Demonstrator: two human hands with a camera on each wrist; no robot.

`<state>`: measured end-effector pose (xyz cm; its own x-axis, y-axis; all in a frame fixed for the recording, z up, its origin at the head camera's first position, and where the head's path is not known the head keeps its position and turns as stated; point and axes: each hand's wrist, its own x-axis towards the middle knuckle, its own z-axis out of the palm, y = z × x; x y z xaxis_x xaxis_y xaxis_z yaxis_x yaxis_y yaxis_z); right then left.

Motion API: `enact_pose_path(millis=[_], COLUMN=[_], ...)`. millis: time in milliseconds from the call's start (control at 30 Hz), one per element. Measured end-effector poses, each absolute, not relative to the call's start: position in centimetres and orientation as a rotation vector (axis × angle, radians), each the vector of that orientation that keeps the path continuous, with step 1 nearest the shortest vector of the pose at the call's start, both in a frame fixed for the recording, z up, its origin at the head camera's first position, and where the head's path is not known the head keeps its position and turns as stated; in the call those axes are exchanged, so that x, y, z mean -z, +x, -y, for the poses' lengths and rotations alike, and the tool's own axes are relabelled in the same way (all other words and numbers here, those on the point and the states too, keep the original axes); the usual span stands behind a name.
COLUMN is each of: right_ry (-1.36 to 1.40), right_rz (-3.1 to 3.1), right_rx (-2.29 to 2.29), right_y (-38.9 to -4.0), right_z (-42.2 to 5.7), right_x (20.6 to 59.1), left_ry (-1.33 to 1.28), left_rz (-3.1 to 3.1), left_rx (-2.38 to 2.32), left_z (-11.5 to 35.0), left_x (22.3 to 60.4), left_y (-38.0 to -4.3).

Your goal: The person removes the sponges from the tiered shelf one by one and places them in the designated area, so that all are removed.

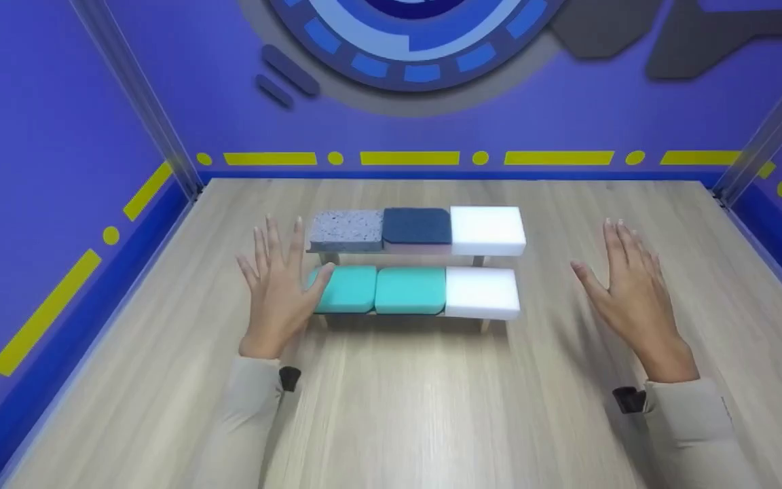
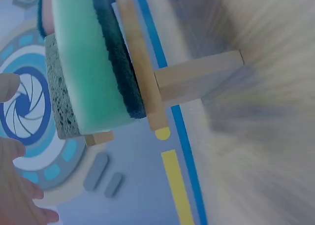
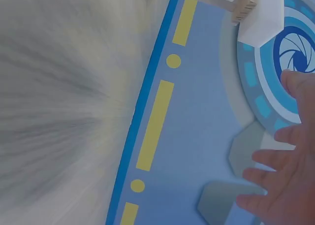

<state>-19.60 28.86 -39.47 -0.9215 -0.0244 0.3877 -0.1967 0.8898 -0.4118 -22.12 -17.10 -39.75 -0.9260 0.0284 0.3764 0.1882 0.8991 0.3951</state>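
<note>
My left hand (image 1: 275,295) is spread with straight fingers at the left end of two low wooden stands. Its thumb overlaps the left teal sponge (image 1: 350,288) in the head view; in the left wrist view, fingers (image 2: 19,185) and sponge look apart. Another teal sponge (image 1: 410,291) and a white sponge (image 1: 482,292) complete the front row. Behind them sit a grey speckled sponge (image 1: 347,229), a sponge with a dark top (image 1: 417,226) and a second white sponge (image 1: 487,229). Well to the right, my right hand (image 1: 635,299) is held with fingers extended, touching nothing.
The stands, one with a wooden leg (image 2: 197,77), rest on a light wood-grain table (image 1: 404,407). Blue-purple panels with yellow markings (image 1: 410,158) enclose its back and sides. Metal posts (image 1: 140,88) rise at the back corners.
</note>
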Motion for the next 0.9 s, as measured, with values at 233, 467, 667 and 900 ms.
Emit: enact_pose_path(millis=[233, 467, 667, 900], right_ry=[0.289, 0.382, 0.491, 0.563], right_rz=[2.684, 2.778, 2.890, 2.939], right_rx=[-0.775, -0.864, -0.907, -0.964], right_y=[-20.3, -21.2, -22.2, -23.4], right_z=[-29.1, -29.1, -28.6, -27.8], right_x=[38.5, 37.2, 36.2, 35.4], left_ry=[-0.192, -0.220, -0.318, -0.378], left_rz=[2.682, 2.594, 2.484, 2.420], left_rx=[1.196, 1.725, 2.022, 2.246], left_z=[19.1, 21.3, 22.9, 23.3], left_x=[40.3, 42.0, 44.2, 46.4], left_y=[-22.2, -22.4, -22.4, -22.3])
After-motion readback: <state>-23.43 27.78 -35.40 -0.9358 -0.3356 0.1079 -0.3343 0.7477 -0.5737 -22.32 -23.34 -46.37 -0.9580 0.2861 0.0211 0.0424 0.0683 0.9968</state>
